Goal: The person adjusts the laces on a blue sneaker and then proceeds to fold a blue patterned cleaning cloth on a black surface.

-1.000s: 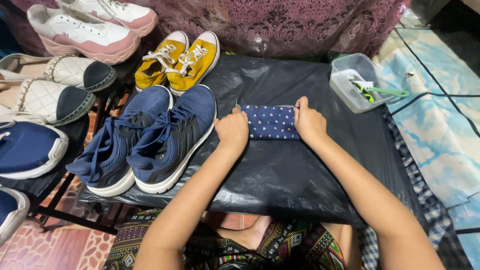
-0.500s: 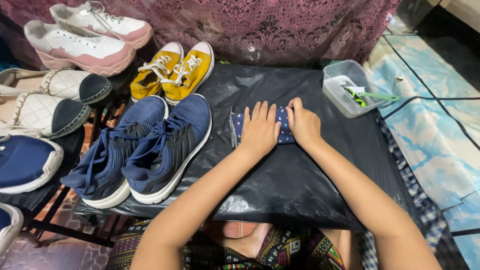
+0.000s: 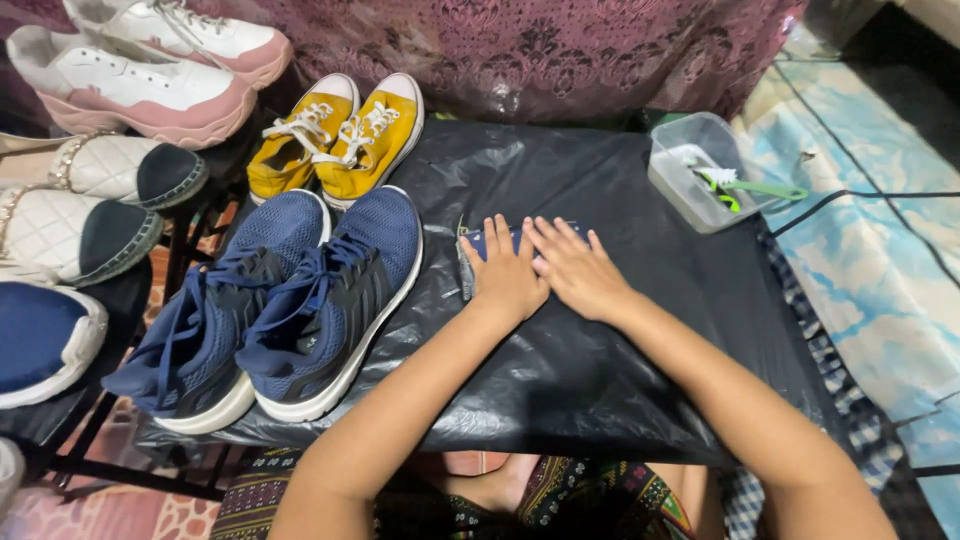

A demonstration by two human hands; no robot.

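I had folded the dotted navy cloth point(image 3: 478, 243) smaller; both my left hand point(image 3: 505, 270) and right hand point(image 3: 578, 268) lay flat, fingers spread, pressing it onto the black plastic sheet point(image 3: 560, 370), gripping nothing, beside the navy sneakers point(image 3: 290, 300).

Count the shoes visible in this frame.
9, maybe more beyond the left edge: two navy trainers, two yellow sneakers, two white-and-pink trainers, two quilted white flats, one navy slip-on.

- Setting: home shoe-care corner.
- Evidence: blue sneakers point(image 3: 280, 300), yellow sneakers point(image 3: 335, 135), pink-soled trainers point(image 3: 150, 70) at upper left; patterned floor mats point(image 3: 880, 260) at right.
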